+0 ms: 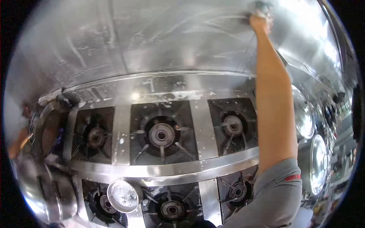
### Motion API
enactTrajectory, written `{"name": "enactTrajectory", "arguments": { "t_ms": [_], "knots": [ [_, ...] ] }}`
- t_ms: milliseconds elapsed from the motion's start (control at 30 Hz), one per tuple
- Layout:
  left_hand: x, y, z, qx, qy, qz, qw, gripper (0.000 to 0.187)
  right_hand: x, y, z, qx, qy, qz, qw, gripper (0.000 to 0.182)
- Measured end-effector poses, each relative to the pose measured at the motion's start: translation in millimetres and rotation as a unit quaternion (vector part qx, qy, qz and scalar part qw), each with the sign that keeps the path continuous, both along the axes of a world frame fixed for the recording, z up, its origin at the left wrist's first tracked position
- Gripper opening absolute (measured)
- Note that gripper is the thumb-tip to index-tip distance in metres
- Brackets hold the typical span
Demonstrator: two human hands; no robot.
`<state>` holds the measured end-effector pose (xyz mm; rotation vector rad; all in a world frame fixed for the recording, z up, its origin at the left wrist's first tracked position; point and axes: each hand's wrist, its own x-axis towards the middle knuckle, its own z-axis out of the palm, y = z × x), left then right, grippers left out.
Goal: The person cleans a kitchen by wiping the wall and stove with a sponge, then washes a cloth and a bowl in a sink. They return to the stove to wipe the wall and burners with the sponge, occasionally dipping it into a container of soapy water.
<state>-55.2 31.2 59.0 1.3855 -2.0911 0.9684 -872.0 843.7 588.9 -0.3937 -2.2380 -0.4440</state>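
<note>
My right arm reaches up across the right of the view to the steel back wall (152,34). My right hand (260,23), blurred, is closed around a greyish scrubbing pad (263,7) against the wall. Whitish suds streaks run over the metal around it. Below, foam spots dot the ledge and the steel stove top (199,125). A round metal bowl (123,195) with white suds in it rests over the front burners. My left hand is out of view.
Gas burners with dark grates, such as the middle back burner (161,135), fill the stove in two rows. Large steel pots (47,193) stand left, and round shiny lids (318,163) are on the right. Part of another person's arm (18,146) shows at the left edge.
</note>
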Motion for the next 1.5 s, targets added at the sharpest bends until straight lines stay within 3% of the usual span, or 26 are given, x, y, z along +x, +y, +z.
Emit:
{"name": "enactTrajectory", "arguments": {
  "t_ms": [33,67,100,133,167,200,233,267,333,400,433,467,500,567,633,767,900,967,1100,1200,1300,1333,1367,1433,1467,1500],
  "knots": [
    [7.7,0.5,9.8,-0.016,-0.004,-0.038,0.999,0.043,33.2,-24.4,9.9,-0.14,0.047,-0.002,0.989,0.062],
    [29.5,4.5,16.5,-0.03,-0.01,-0.062,0.998,0.043,35.5,-49.3,3.2,-0.18,0.14,0.011,0.974,0.062],
    [45.1,-11.3,-20.4,0.253,-0.046,-0.047,0.965,0.03,22.1,-60.5,-11.6,-0.149,0.107,-0.005,0.983,0.059],
    [47.0,-14.8,-16.9,0.35,-0.177,-0.003,0.92,0.034,6.6,-67.2,-27.1,-0.117,0.076,-0.021,0.99,0.057],
    [37.9,-11.0,-31.0,0.374,0.059,0.063,0.923,0.03,-4.1,-76.7,-41.0,-0.083,0.047,-0.034,0.995,0.056],
    [31.1,-7.8,-46.3,0.329,0.314,0.085,0.887,0.028,-25.9,-75.1,-59.1,0.03,-0.09,0.019,0.995,0.052],
    [23.3,0.2,-26.2,0.327,0.303,0.099,0.89,0.029,-48.3,-78.4,-96.5,0.207,-0.03,0.091,0.974,0.051],
    [11.2,10.9,-1.6,0.325,0.292,0.113,0.892,0.029,-20.9,-142.6,-118.2,0.047,-0.002,0.133,0.99,0.05],
    [-6.3,30.0,37.3,0.273,0.28,0.087,0.916,0.031,38.9,-232.4,-151.3,-0.115,0.004,0.196,0.974,0.05],
    [-10.1,40.0,68.3,0.252,0.24,0.035,0.937,0.028,72.7,-298.1,-194.3,-0.241,-0.095,0.489,0.833,0.047],
    [-7.0,38.9,69.1,0.253,0.247,0.023,0.935,0.026,145.4,-355.6,-193.8,-0.393,-0.195,0.499,0.747,0.043],
    [-4.8,39.9,70.3,0.252,0.247,0.031,0.935,0.025,208.1,-397.8,-202.5,-0.385,-0.204,0.583,0.685,0.038],
    [-4.7,39.3,72.0,0.253,0.247,0.033,0.935,0.024,268.8,-434.4,-196.2,-0.401,-0.334,0.529,0.669,0.038],
    [-3.4,39.9,80.9,0.261,0.251,0.016,0.932,0.024,354.0,-480.1,-202.2,-0.296,-0.441,0.646,0.548,0.045],
    [-5.1,34.9,75.4,0.258,0.25,0.029,0.933,0.023,419.2,-514.8,-204.8,-0.259,-0.587,0.593,0.486,0.044],
    [-5.7,33.1,77.4,0.274,0.237,0.041,0.931,0.027,461.0,-552.7,-268.6,-0.096,-0.633,0.569,0.516,0.046],
    [-4.1,34.3,84.3,0.304,0.23,0.029,0.924,0.028,489.5,-574.4,-328.8,-0.08,-0.644,0.531,0.545,0.051],
    [-2.4,31.7,84.7,0.316,0.215,0.054,0.922,0.027,512.6,-574.9,-356.4,0.031,-0.478,0.577,0.662,0.055],
    [-1.4,26.1,80.3,0.289,0.223,0.037,0.93,0.027,528.3,-584.4,-366.7,0.057,-0.489,0.505,0.709,0.057],
    [-3.1,20.3,84.6,0.288,0.233,0.025,0.928,0.03,523.6,-592.0,-340.1,-0.061,-0.578,0.47,0.665,0.05],
    [2.9,21.7,80.9,0.295,0.241,0.02,0.924,0.038,514.3,-576.2,-348.7,-0.357,-0.506,0.471,0.629,0.048],
    [4.5,22.7,85.8,0.309,0.244,0.028,0.919,0.041,518.7,-567.7,-343.2,-0.485,-0.476,0.47,0.563,0.042],
    [3.4,24.5,90.1,0.321,0.248,0.033,0.913,0.045,523.1,-559.6,-337.5,-0.49,-0.466,0.465,0.571,0.042],
    [9.4,23.4,89.1,0.363,0.269,0.014,0.892,0.046,535.3,-538.5,-324.5,-0.842,-0.418,0.295,0.17,0.037],
    [17.3,20.1,75.4,0.365,0.304,-0.029,0.88,0.046,552.1,-526.1,-311.3,-0.877,-0.367,0.304,0.053,0.034],
    [26.1,16.9,54.0,0.369,0.335,-0.075,0.864,0.046,570.0,-511.9,-297.2,-0.899,-0.312,0.309,0.003,0.04]
  ]
}}
